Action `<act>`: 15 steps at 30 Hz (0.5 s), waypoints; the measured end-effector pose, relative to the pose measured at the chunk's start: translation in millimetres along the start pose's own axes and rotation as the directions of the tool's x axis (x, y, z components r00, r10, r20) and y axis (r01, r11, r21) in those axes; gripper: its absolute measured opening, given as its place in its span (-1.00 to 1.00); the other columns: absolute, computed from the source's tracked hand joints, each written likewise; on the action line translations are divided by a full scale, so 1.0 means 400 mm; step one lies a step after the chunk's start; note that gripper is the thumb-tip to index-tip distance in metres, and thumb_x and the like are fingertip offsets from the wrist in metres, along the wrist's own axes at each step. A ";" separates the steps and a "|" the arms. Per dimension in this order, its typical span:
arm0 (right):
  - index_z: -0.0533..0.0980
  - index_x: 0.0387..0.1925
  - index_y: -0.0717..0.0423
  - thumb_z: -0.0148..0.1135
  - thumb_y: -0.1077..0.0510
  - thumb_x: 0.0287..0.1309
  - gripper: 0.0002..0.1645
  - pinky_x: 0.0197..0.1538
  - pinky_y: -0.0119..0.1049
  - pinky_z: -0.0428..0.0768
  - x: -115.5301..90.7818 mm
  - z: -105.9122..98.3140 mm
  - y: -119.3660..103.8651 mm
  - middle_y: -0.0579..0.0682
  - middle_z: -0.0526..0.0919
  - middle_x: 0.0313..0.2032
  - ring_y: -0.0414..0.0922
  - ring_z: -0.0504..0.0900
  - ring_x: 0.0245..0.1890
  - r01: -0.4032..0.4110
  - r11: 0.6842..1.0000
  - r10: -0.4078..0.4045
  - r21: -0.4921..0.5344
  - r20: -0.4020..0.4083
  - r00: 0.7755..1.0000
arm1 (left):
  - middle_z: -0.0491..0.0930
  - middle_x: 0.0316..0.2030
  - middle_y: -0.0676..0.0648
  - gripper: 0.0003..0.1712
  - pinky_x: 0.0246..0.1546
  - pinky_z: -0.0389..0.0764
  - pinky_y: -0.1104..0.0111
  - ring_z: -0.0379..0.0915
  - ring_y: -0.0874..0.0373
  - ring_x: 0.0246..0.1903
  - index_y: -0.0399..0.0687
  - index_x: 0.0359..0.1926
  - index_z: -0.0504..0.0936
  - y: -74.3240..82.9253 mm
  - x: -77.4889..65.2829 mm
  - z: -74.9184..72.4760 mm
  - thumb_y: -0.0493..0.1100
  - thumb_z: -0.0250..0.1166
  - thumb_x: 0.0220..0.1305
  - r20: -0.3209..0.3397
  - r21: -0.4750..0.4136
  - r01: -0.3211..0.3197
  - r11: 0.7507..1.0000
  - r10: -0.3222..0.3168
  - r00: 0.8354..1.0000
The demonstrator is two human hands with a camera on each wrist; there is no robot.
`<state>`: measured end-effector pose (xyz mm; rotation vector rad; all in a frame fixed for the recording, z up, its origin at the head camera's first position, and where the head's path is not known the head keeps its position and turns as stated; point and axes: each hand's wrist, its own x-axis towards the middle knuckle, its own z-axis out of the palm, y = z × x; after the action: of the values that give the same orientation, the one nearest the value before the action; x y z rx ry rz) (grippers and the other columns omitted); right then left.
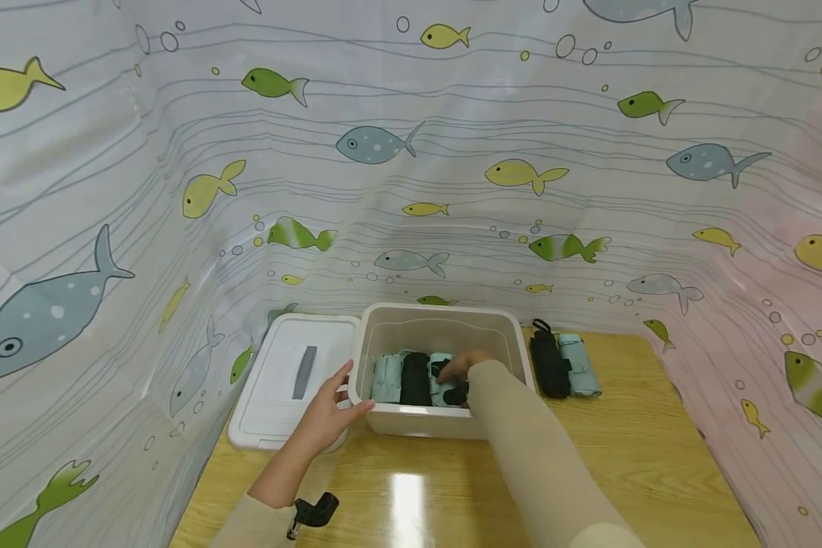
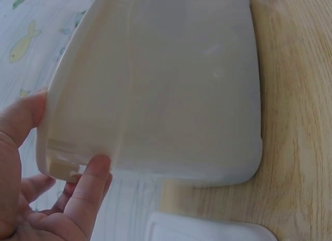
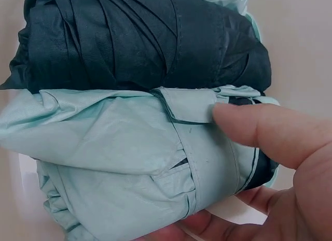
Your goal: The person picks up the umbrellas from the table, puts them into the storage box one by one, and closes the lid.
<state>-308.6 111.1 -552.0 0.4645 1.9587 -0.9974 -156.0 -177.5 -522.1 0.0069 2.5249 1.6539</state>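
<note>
A white plastic storage box (image 1: 425, 422) stands on the table. My left hand (image 1: 325, 415) holds its left rim near the front corner, thumb on one side and fingers on the other, as the left wrist view shows. Inside lie folded umbrellas side by side: a light teal one (image 1: 387, 378), a black one (image 1: 415, 378) and a second light teal umbrella (image 3: 124, 168). My right hand (image 1: 464, 367) reaches into the box and grips this second teal umbrella, thumb by its closing strap (image 3: 189, 104) and fingers underneath. In the head view, my right hand and sleeve cover part of the box.
Left of the box lies a white lid (image 1: 263, 415) with a grey handle (image 1: 304, 373). To the right, another black umbrella (image 1: 549, 365) and another teal umbrella (image 1: 580, 367) lie together on the wooden table (image 1: 644, 441). A fish-patterned curtain (image 1: 452, 99) surrounds the table's back and sides.
</note>
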 end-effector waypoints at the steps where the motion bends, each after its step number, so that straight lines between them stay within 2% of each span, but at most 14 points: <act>1: 0.24 0.43 0.29 0.47 -0.03 0.10 -0.01 -0.22 -0.04 0.71 -0.001 0.000 0.000 0.29 0.21 0.44 0.18 0.49 0.05 0.001 1.000 -0.001 -0.001 -0.004 1.000 | 0.29 0.33 -0.28 0.08 0.05 0.60 0.05 0.39 -0.28 0.23 0.02 0.59 0.05 0.001 0.000 0.000 0.00 0.49 0.20 0.000 0.002 0.001 1.000 -0.001 1.000; 6: 0.23 0.43 0.28 0.49 -0.01 0.08 0.00 -0.24 -0.04 0.71 -0.001 0.003 0.001 0.28 0.21 0.44 0.19 0.53 -0.04 -0.008 1.000 0.009 0.018 -0.022 1.000 | 0.30 0.32 -0.28 0.07 0.04 0.61 0.07 0.40 -0.27 0.23 0.02 0.59 0.05 0.003 -0.001 0.001 -0.04 0.49 0.21 -0.003 -0.005 0.001 1.000 -0.001 1.000; 12: 0.27 0.41 0.25 0.43 -0.01 0.16 -0.10 -0.23 -0.08 0.71 -0.003 0.004 0.002 0.28 0.20 0.43 0.14 0.49 0.00 0.004 1.000 -0.004 -0.016 -0.013 1.000 | 0.31 0.32 -0.30 0.07 0.03 0.62 0.07 0.41 -0.28 0.22 0.00 0.59 0.04 0.003 -0.005 0.002 -0.05 0.49 0.21 -0.001 -0.005 0.000 1.000 0.000 1.000; 15: 0.29 0.38 0.26 0.48 0.00 0.11 -0.09 -0.26 -0.09 0.71 -0.008 0.002 0.002 0.30 0.25 0.40 0.16 0.56 -0.07 -0.023 1.000 0.023 0.019 -0.046 0.999 | 0.31 0.31 -0.31 0.08 0.02 0.62 0.06 0.41 -0.28 0.21 -0.01 0.59 0.04 0.004 -0.006 0.001 -0.04 0.49 0.21 0.002 0.000 -0.006 1.000 0.006 1.000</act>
<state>-305.7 111.1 -549.9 0.5237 1.9827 -0.9987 -153.4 -176.5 -520.6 0.0158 2.5256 1.6551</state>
